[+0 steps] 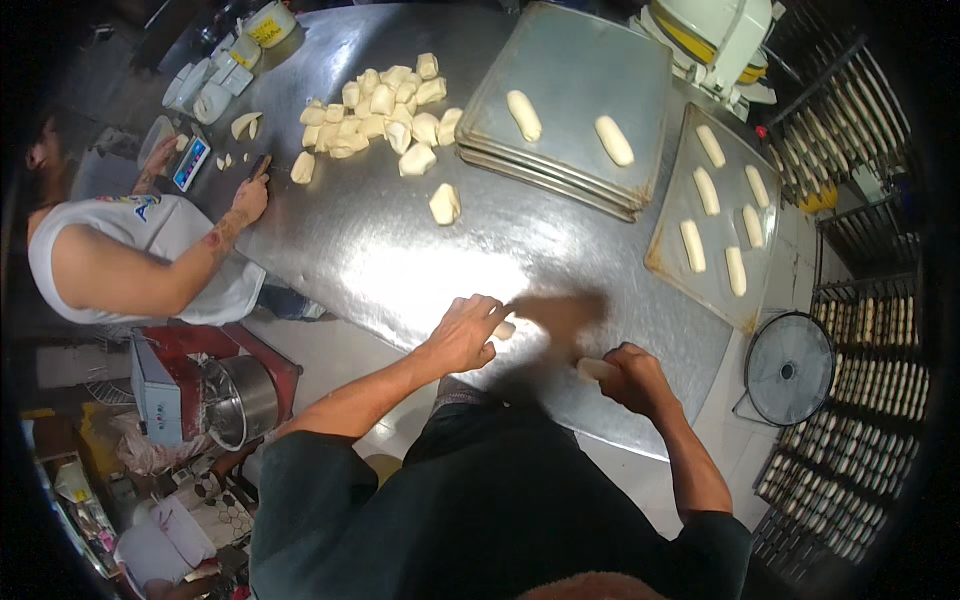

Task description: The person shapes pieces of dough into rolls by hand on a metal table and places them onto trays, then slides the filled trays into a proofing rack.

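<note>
Left hand [465,335]: palm down, fingers spread loosely over a small dough piece [505,329] peeking past the fingertips, pressed on the steel surface [380,250]. Right hand [632,378]: fingers curled around a dough roll [592,368], its end jutting left of the knuckles. Judged soft, light, tacky, easily dented; support along its length, not by pinching ends. Cut dough heap [380,115] lies well beyond the fingers.

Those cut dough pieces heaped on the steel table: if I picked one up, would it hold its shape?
Probably not for long. The dough pieces look soft and puffy, with rounded, slumped corners, so one would likely sag and dent under fingers. They seem light for their bulk. Blocky rather than round, they should stay put on the table, not roll.
</note>
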Demonstrator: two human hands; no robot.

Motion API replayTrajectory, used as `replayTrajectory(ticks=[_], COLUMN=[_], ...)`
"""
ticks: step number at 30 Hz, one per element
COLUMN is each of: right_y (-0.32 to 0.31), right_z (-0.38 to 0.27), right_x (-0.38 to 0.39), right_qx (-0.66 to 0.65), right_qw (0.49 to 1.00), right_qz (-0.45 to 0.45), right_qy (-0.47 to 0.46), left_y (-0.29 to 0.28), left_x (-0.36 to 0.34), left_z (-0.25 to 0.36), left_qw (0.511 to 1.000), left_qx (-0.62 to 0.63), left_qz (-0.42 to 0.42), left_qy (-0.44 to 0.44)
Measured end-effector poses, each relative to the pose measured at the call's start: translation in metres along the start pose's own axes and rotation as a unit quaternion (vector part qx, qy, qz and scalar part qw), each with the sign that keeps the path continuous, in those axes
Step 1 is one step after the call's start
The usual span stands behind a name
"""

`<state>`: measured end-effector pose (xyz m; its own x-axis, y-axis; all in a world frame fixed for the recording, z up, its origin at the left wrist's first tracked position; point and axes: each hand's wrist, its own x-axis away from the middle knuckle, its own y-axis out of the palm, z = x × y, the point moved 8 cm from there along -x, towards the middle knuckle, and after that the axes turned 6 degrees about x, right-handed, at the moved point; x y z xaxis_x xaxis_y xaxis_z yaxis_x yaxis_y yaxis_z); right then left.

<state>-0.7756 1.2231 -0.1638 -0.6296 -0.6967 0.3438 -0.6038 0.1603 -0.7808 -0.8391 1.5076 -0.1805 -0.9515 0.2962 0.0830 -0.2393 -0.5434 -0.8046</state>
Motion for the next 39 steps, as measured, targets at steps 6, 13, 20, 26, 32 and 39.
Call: replayTrajectory(ticks=[6, 13, 20, 26, 32, 39], right_y=[-0.139, -0.266, -0.266, -0.162, -0.268, -0.270], right_z=[-0.083, -0.072, -0.090, -0.171, -0.012, -0.032], right_x=[-0.132, -0.379, -0.366, -0.245, -0.271, -0.334], right_qx=[-0.097, 0.013, 0.045, -0.129, -0.003, 0.146], right_qw=[0.966, 0.892, 0.907, 0.983, 0.850, 0.884], right_qz=[0.237, 0.451, 0.412, 0.127, 0.526, 0.444], right_qy=[0.040, 0.026, 0.074, -0.023, 0.012, -0.029], left_y=[-0.049, -0.083, -0.131, -0.159, -0.187, -0.134], left_x=[-0.020, -0.024, -0.067, -0.145, -0.137, -0.073], left_z=[-0.019, -0.084, -0.132, -0.083, -0.057, -0.123], left_qw=[0.968, 0.892, 0.781, 0.767, 0.894, 0.998], left_qx=[0.250, 0.412, 0.564, 0.611, 0.423, 0.008], left_qz=[0.015, 0.054, 0.183, 0.149, 0.150, 0.049], left_qy=[0.026, -0.181, -0.193, -0.129, 0.015, 0.048])
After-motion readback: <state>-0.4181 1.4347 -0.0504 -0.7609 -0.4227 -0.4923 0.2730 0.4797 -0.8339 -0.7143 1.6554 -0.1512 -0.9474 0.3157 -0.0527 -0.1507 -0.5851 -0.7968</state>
